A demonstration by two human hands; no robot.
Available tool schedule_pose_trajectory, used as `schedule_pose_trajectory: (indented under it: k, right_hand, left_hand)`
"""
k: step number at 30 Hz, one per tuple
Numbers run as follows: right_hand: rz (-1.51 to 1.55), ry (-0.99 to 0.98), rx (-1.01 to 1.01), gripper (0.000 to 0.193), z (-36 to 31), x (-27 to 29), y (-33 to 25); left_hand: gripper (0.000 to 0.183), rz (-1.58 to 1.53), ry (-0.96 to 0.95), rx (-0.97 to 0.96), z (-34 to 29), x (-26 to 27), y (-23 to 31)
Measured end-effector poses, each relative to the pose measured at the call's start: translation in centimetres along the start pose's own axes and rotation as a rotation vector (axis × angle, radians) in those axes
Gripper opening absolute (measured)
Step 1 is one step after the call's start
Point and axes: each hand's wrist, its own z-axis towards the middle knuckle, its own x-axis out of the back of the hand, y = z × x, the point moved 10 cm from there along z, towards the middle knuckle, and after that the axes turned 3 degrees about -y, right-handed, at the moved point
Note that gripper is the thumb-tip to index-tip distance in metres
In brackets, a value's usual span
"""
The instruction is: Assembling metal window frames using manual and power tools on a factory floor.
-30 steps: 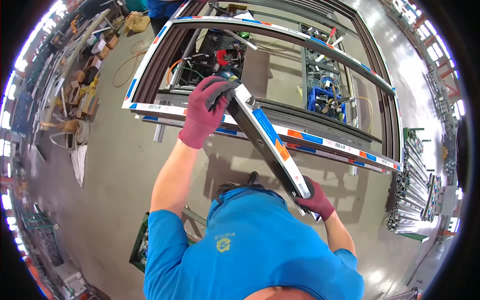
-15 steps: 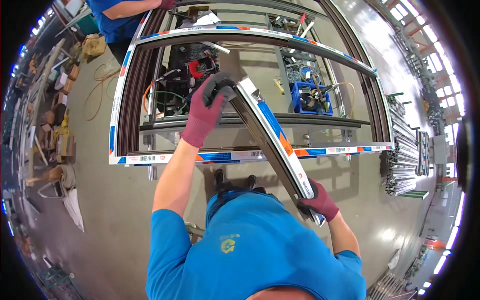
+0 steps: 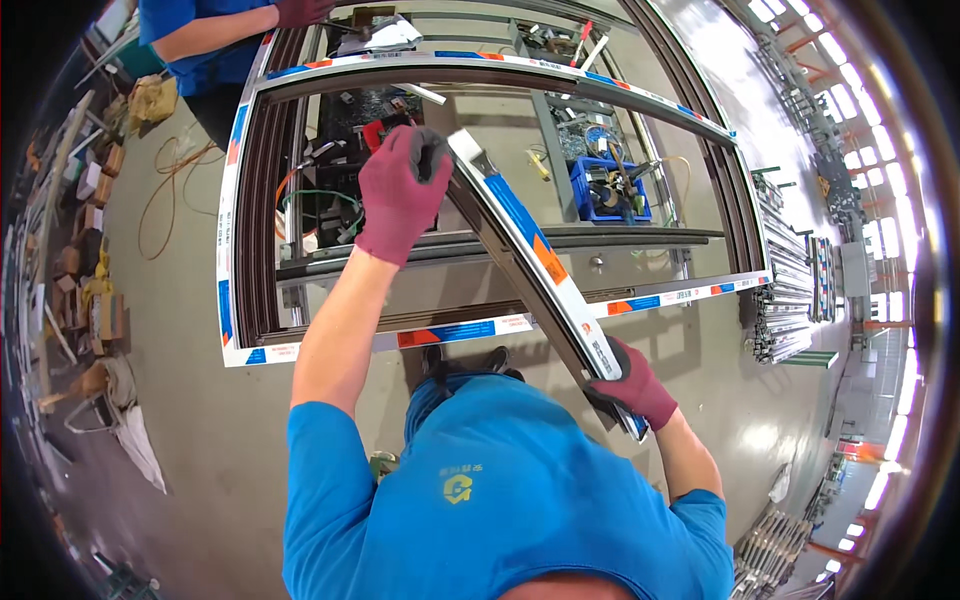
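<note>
A long metal frame profile (image 3: pixel 541 262), dark brown on one side with white, blue and orange film on the other, slants in front of me. Its upper end lies over the opening of a large rectangular window frame (image 3: pixel 390 343); its lower end is close to my body. My right hand (image 3: pixel 640 385), in a maroon glove with dark grip, is closed around that lower end. At the upper end my left hand (image 3: pixel 402 190), gloved alike, has its fingers curled against the profile's edge. Those fingertips partly hide whether a small piece is pinched there too.
A blue crate (image 3: pixel 612 216) of tools and hardware stands under the frame. A co-worker's gloved hand (image 3: pixel 303 12) is at the far left corner. Bundled metal profiles (image 3: pixel 790 290) lie on the right, and a hose (image 3: pixel 160 200) loops over the floor on the left.
My left hand has turned, showing more of its back, with the fingers curled tighter at the upper end. The view has shifted slightly; my right hand keeps its grip.
</note>
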Motion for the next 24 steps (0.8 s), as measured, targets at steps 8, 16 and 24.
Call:
schedule_pose_trajectory:
  k: [8, 16, 24]
  right_hand:
    - [0.138, -0.078, -0.177, 0.038, 6.4, -2.1, -3.1]
    - [0.286, 0.093, -0.125, 0.029, 19.7, 4.9, -2.0]
    - [0.406, 0.193, -0.158, 0.032, 24.9, 7.2, 2.8]
  left_hand:
    - [0.021, -0.264, 0.004, 0.367, -2.9, -3.9, -11.7]
    - [0.030, -0.119, -0.517, 0.283, -12.2, -11.1, -6.8]
    - [0.056, -0.642, -0.781, 0.649, -18.6, -20.3, -1.2]
